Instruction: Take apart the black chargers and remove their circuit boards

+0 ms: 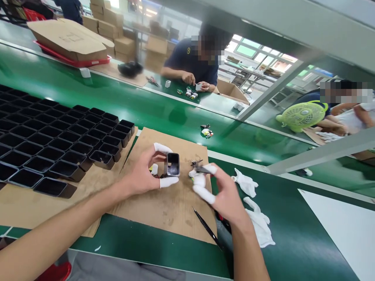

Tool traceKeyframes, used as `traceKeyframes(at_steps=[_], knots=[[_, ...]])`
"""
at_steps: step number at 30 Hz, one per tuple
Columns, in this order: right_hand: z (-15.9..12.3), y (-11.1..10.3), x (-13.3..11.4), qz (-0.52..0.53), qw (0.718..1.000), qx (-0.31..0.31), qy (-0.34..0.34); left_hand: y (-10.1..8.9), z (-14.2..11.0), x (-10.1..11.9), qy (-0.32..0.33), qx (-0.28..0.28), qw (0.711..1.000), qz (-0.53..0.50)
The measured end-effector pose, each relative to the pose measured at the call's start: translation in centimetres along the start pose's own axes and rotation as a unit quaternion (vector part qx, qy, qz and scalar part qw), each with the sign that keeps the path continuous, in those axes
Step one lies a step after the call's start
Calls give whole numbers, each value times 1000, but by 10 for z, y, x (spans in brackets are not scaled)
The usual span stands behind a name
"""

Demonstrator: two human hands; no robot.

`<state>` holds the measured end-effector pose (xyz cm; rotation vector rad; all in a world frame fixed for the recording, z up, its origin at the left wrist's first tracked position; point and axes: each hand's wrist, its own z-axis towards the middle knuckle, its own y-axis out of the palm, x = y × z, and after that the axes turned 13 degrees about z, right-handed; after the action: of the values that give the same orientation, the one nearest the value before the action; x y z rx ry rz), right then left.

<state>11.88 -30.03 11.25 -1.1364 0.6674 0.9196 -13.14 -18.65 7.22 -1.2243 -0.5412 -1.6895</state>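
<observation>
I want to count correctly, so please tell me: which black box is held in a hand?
The black box between the thumb and fingers of the left hand; the other boxes stand grouped in rows.

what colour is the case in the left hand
The case is black, seen best in the head view.

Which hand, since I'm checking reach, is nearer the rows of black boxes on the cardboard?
Left. The left hand is just right of the black boxes; the right hand is farther right, beyond the left.
</observation>
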Motion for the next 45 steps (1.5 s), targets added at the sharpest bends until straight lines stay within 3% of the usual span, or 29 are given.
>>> traceKeyframes(at_steps=[3, 5, 10, 14, 31, 45], knots=[[-10, -6, 3, 198, 967, 143, -77, 10, -12, 12, 30, -38, 999, -8], [-18, -4, -3, 238, 952, 165, -97, 16, -18, 17, 56, -45, 997, -1], [-24, 9, -29, 228, 964, 84, -108, 21, -23, 25, 141, -62, 987, 37], [-21, 12, -36, 226, 968, 36, -103, 21, -23, 24, 158, -81, 983, 40], [-16, 16, -41, 148, 981, 36, -122, 19, -23, 22, 146, -81, 985, 33], [-21, 14, -36, 115, 984, 26, -132, 18, -19, 17, 185, -61, 978, 76]])
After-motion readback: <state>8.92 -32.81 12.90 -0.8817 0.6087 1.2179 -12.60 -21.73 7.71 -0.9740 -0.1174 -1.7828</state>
